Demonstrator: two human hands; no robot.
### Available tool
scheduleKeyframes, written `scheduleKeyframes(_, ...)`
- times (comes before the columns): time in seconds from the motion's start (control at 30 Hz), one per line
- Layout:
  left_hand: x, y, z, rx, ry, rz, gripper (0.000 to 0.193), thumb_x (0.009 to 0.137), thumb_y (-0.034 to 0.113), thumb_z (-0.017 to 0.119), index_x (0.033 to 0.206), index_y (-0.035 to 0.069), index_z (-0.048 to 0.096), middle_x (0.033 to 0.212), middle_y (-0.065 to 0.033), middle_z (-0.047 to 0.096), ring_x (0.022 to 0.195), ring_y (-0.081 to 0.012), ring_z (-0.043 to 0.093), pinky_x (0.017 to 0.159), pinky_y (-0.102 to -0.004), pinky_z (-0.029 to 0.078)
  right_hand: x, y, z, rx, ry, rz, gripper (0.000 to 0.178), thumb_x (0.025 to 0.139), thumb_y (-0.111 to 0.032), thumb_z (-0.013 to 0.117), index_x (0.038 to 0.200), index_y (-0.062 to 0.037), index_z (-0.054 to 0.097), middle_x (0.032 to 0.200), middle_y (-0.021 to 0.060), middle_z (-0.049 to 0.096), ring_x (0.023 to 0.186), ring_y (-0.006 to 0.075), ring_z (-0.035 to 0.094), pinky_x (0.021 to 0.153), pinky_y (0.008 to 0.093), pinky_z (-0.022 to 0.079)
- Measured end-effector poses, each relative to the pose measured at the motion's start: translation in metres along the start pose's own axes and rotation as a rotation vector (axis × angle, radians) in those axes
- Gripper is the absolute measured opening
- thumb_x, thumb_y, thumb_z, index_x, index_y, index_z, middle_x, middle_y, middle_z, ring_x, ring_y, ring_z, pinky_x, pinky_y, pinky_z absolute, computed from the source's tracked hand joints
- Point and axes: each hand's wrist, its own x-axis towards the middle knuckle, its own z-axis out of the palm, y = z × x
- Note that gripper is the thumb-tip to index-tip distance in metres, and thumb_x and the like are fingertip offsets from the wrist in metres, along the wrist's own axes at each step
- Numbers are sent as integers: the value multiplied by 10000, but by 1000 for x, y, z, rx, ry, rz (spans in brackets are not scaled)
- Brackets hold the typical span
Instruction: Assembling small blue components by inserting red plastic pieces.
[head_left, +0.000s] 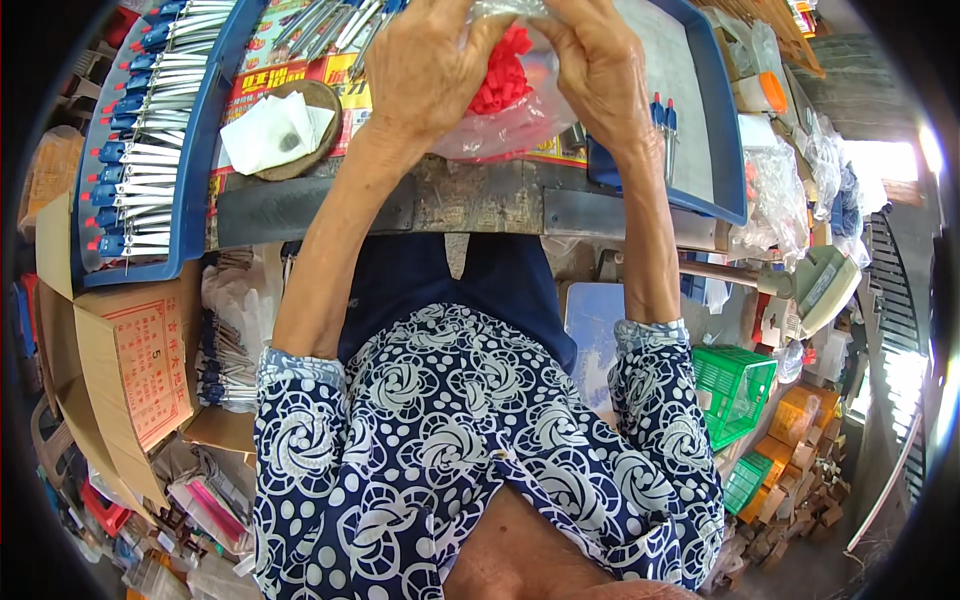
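Note:
At the far edge of the view, my left hand (425, 70) and my right hand (605, 75) are both closed on the gathered top of a clear plastic bag (520, 130). Small bright red pieces (503, 78) fill part of the bag, between my hands. The bag rests over the near edge of the workbench (470, 200). Left of my left wrist, folded white sheets (275, 130) with a dark smudge lie on a round wooden disc (325, 105). Slim silver pieces (335, 30) with some blue parts lie beyond my left hand.
A blue tray (205, 150) at left holds rows of slim silver pieces with blue bodies and red tips. Another blue tray (735, 150) at right holds a few. Below are an open cardboard box (140, 370), a green crate (735, 390) and a pale green lamp-like head (825, 290).

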Motion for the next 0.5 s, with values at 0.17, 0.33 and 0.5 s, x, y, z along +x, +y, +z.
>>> scheduleKeyframes(0.17, 1, -1, 0, -70, -14, 1, 168, 790, 150, 533, 898, 23, 511, 784, -172, 532, 729, -371, 529, 612, -402, 417, -2, 5, 0, 0, 24, -53, 178, 779, 38, 496, 946, 12, 551, 869, 172, 554, 832, 312, 543, 720, 320, 430)
scheduleKeyframes(0.33, 2, -3, 1, -107, -41, -47, 186, 805, 171, 524, 928, 32, 521, 814, -180, 567, 757, -366, 548, 616, -401, 423, -6, 13, 6, 313, -42, 206, 202, 814, 24, 468, 1002, 23, 541, 914, 125, 587, 866, 210, 554, 783, 270, 420)
scheduleKeyframes(0.5, 8, -6, -2, -63, -168, -106, 188, 821, 186, 511, 954, 55, 532, 790, -172, 582, 705, -356, 561, 595, -392, 430, -1, 29, 12, 762, -21, -109, 238, 828, -15, 468, 1051, 30, 536, 948, 78, 588, 885, 149, 534, 805, 246, 412)
